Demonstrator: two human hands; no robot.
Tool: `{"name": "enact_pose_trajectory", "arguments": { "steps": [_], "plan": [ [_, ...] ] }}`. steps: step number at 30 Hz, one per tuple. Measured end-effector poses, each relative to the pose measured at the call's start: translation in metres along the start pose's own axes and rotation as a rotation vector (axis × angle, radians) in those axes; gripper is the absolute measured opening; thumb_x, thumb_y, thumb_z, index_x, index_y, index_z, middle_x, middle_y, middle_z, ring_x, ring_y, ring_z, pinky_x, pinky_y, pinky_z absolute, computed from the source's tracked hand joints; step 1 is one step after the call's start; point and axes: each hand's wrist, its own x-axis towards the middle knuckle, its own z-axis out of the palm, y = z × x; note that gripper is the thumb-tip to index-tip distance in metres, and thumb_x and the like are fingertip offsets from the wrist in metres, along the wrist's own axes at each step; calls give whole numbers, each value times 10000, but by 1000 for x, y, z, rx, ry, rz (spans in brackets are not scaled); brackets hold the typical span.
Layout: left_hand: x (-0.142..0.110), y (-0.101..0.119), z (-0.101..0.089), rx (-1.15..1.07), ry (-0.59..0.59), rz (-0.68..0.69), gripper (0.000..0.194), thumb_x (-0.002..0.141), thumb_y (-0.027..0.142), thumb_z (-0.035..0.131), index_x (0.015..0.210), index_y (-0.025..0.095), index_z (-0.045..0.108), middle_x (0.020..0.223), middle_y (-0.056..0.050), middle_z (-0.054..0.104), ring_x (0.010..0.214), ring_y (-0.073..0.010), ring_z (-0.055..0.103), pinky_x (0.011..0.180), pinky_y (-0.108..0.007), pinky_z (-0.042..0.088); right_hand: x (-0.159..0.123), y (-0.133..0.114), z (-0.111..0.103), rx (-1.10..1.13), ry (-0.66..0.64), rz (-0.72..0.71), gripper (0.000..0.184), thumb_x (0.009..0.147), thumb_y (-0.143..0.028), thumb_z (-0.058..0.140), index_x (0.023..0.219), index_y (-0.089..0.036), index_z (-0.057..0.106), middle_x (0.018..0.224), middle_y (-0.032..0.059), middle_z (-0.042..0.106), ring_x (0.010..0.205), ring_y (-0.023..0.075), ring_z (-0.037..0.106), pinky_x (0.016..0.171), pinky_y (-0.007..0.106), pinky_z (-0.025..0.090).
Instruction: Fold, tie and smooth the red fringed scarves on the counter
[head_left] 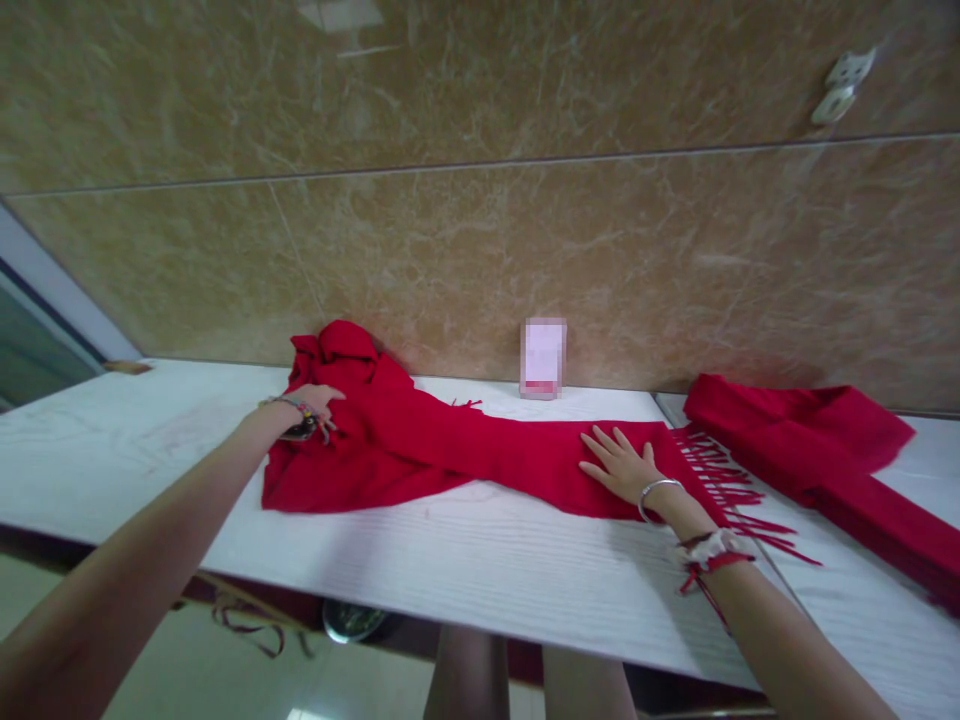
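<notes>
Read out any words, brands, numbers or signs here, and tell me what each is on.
No text can be read anywhere.
Small pink-and-white object: pixelated, so any print is lost.
White wall fitting: too blurred to tell if it is marked.
Fringed red cloth and folded red cloth: no lettering shows.

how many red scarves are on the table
2. One scarf lies under the left hand and right hand, bunched at its left end; the other scarf is to its right, partly out of frame. The bunched part may hide more.
</notes>
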Motion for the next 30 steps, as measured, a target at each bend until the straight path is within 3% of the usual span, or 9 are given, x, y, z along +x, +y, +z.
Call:
{"name": "enact_pose_trajectory", "arguments": {
  "steps": [3,7,10,13,16,19,23,27,30],
  "plan": [
    [-14,13,8,56,-36,-34,308,787,125,395,922,36,658,827,-154,674,785,-297,624,681,-367,486,2,2,0,17,3,-1,536,859,-507,326,1355,-304,308,1453,57,230,1316,354,161,926,701,202],
    [-53,39,21,108,160,45,499,814,87,302,1302,114,405,1291,-194,447,1154,-338,432,895,-474,366,2,6,-2,79,70,-21,524,854,-475,366,1340,-278,346,1434,81,278,1314,348,174,918,705,215],
    [-76,68,38,42,287,504,439,823,196,388,1254,214,472,1331,-89,431,1237,-251,345,1012,-396,273,-2,4,-7,151,188,-177,524,832,-433,443,1317,-239,393,1403,100,339,1310,323,207,975,649,210],
    [-83,96,59,27,185,797,436,811,259,460,1244,225,479,1268,-71,497,1167,-219,432,976,-351,336,-8,-8,-11,271,208,-495,571,779,-422,542,1293,-197,434,1362,117,401,1281,273,301,1030,495,275],
    [-74,113,72,21,104,818,469,789,91,417,1238,210,481,1136,-57,588,1021,-178,545,890,-303,418,-13,-24,-11,341,122,-680,632,730,-422,604,1289,-177,439,1326,140,443,1234,277,380,1011,475,317],
    [-58,121,71,-49,117,746,513,726,-18,385,1176,185,524,1113,-50,602,1018,-154,550,866,-253,434,-13,-33,-10,350,80,-677,614,718,-366,622,1278,-181,451,1288,147,484,1201,300,418,1004,548,277],
    [-50,131,61,-118,120,617,513,704,-52,346,1110,188,548,1024,-33,628,935,-145,579,804,-250,463,-10,-29,-9,411,91,-675,594,694,-135,569,1275,-188,453,1259,122,519,1158,246,475,997,452,341],
    [-66,156,61,-160,200,814,391,766,44,403,1095,182,564,1076,-53,591,1002,-169,538,878,-285,424,-5,-23,-9,529,118,-644,613,647,-31,503,1249,-142,477,1219,123,553,1119,228,512,963,390,395],
    [-76,184,66,-201,236,918,374,778,296,541,1135,187,542,1110,-74,572,1018,-216,528,892,-346,418,-3,-20,-9,647,170,-621,537,679,-51,492,1207,-143,510,1127,97,616,1036,202,568,921,360,430]
  ]
}}
